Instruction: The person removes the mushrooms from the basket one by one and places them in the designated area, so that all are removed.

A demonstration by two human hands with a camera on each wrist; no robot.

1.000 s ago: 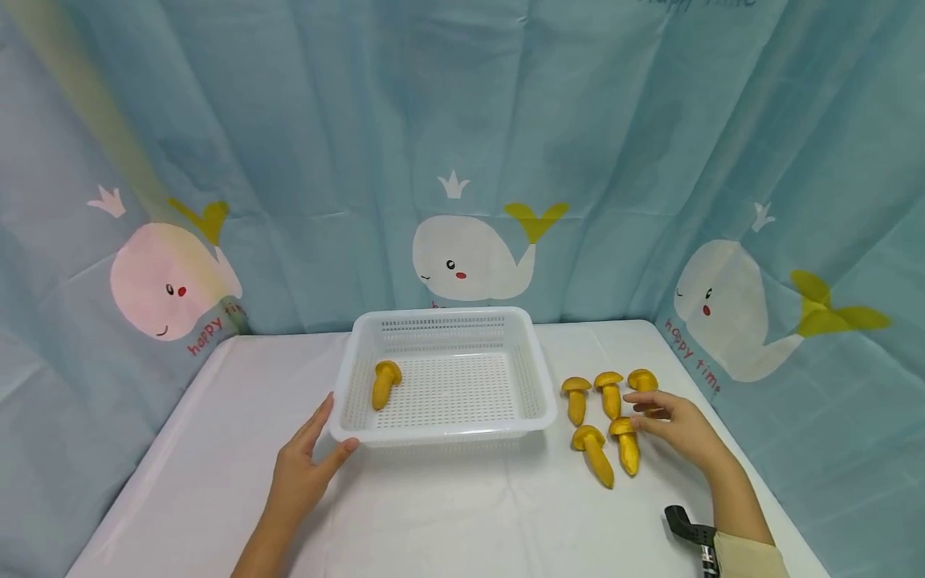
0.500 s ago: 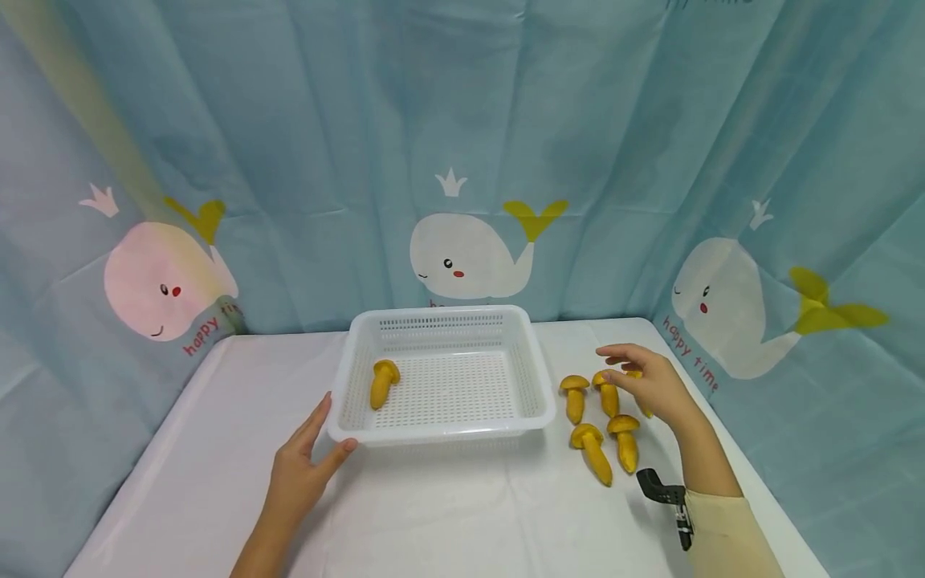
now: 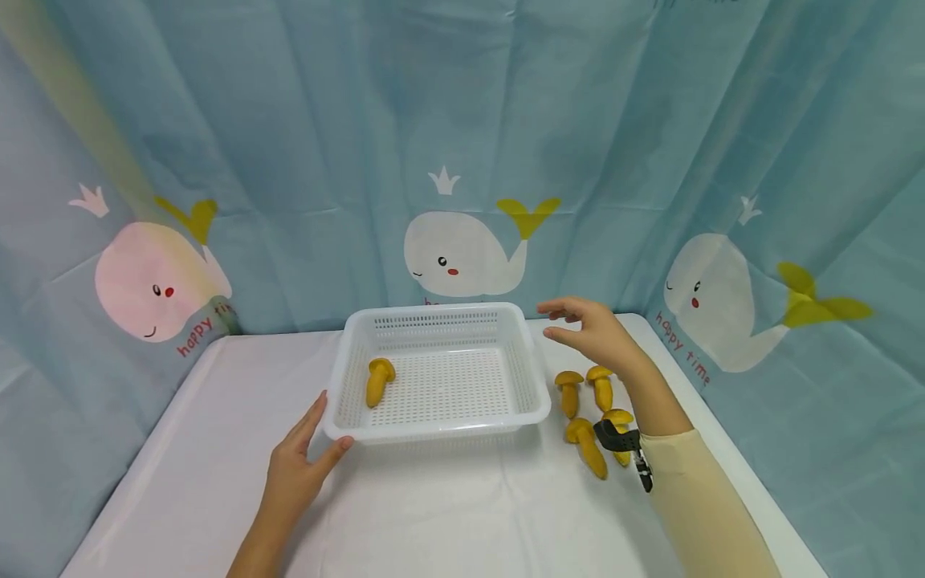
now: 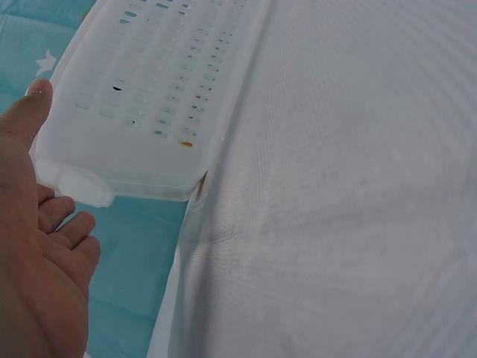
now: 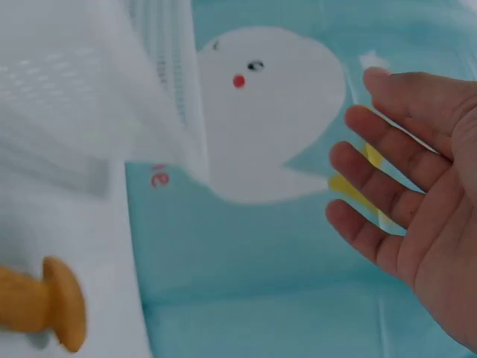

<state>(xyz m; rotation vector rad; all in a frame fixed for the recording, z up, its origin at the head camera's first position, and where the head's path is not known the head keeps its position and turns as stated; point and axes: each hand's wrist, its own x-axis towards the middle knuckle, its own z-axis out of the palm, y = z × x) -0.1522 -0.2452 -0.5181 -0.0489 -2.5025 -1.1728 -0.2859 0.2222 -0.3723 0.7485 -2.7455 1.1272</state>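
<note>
A white perforated plastic basket (image 3: 441,432) stands on the table with one yellow mushroom (image 3: 378,385) lying in its left part. My left hand (image 3: 292,474) rests at the basket's front left corner, thumb at the front rim and fingers along the left side. In the left wrist view its lower fingers bend loosely beside the corner. My right hand (image 3: 588,331) hovers just right of the basket's back right rim. Its fingers are spread and loosely bent, holding nothing, as the right wrist view shows. Several yellow mushrooms (image 3: 587,449) lie right of the basket, partly behind the right forearm.
A white cloth covers the table (image 3: 433,514). Blue curtains (image 3: 347,160) printed with whales hang behind it and along both sides. A black bracket (image 3: 617,437) sits at the right wrist and covers part of one mushroom.
My right hand has moved left and away from me, from above the mushrooms to beside the basket's back right rim. The left hand keeps its place at the corner.
</note>
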